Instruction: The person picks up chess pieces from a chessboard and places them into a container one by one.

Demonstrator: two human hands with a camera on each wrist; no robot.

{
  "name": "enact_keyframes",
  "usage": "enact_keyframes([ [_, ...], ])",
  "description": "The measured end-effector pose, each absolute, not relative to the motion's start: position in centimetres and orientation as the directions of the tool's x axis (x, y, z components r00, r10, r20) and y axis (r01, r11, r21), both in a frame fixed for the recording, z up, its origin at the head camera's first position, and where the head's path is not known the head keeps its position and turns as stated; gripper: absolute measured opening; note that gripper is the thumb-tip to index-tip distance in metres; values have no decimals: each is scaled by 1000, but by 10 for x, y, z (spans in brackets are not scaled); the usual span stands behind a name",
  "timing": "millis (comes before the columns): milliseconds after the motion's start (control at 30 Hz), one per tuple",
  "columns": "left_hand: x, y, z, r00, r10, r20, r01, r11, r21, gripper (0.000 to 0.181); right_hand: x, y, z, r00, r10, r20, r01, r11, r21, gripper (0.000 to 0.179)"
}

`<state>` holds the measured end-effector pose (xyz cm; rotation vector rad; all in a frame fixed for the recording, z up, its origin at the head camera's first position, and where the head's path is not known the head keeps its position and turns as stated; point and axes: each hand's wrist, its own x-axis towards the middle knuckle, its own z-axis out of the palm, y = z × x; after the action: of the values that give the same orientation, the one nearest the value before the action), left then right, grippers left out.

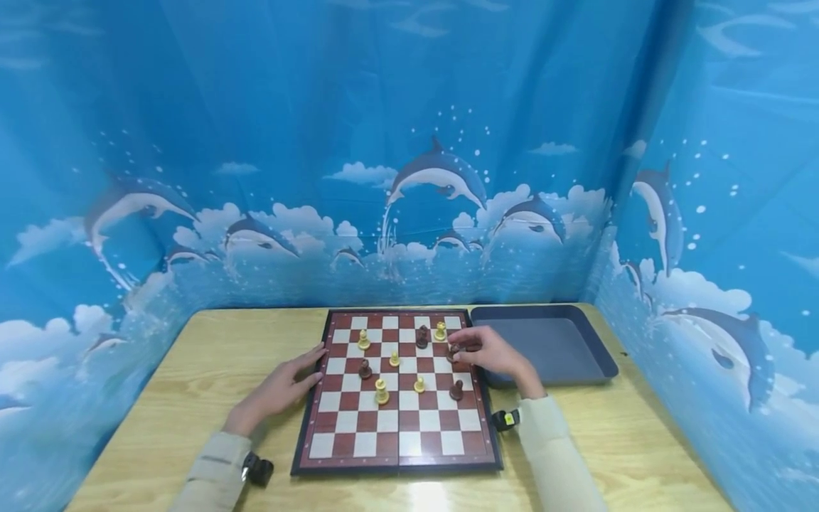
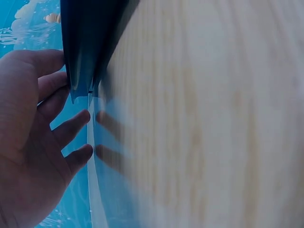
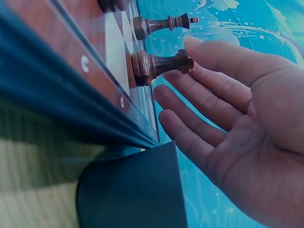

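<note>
In the head view, the right hand (image 1: 494, 353) reaches over the right side of the chessboard (image 1: 409, 444), thumb and fingertips pinching a dark crown-topped chess piece (image 1: 454, 350); a yellow piece (image 1: 441, 331) stands just beyond, so a compact grip and a straight upward lift would suit best, with no sideways sweep. The held piece sits directly under the right fingertips, across the board from the left hand (image 1: 281, 387), and the grey tray (image 1: 544, 341) lies just right of the board, partly behind the right wrist. In the left wrist view, the left hand is loosely spread and grips nothing, thumb and forefinger against the board's dark edge, the other fingertips near the wooden table (image 2: 213, 118); that light contact should be enough to steady the board, and pressing harder could shift it. In the right wrist view, the thumb meets the piece's flared top from one side with fingers behind it (how firmly, I cannot tell), while its base appears to rest on the board. A dark king (image 3: 164, 24), to judge by its finial, stands close on the thumb side, so holding high on the head and leaving the thumb tucked in would guard against knocking it.
</note>
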<state>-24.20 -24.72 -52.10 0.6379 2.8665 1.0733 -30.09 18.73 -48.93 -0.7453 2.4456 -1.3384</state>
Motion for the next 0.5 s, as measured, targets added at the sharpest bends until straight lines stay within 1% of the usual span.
enact_keyframes([
  [233, -246, -249, -518, -922, 373, 98, 342, 673, 656, 56, -300, 185, -485, -857, -515, -1, -293, 489, -822, 33],
  [367, -247, -250, -518, -924, 373, 84, 331, 670, 664, 57, -300, 183, -485, -852, -524, -6, -307, 509, -804, 29],
  [500, -247, -252, -522, -922, 377, 86, 334, 664, 669, 58, -299, 182, -486, -861, -509, -2, -318, 540, -779, 25],
])
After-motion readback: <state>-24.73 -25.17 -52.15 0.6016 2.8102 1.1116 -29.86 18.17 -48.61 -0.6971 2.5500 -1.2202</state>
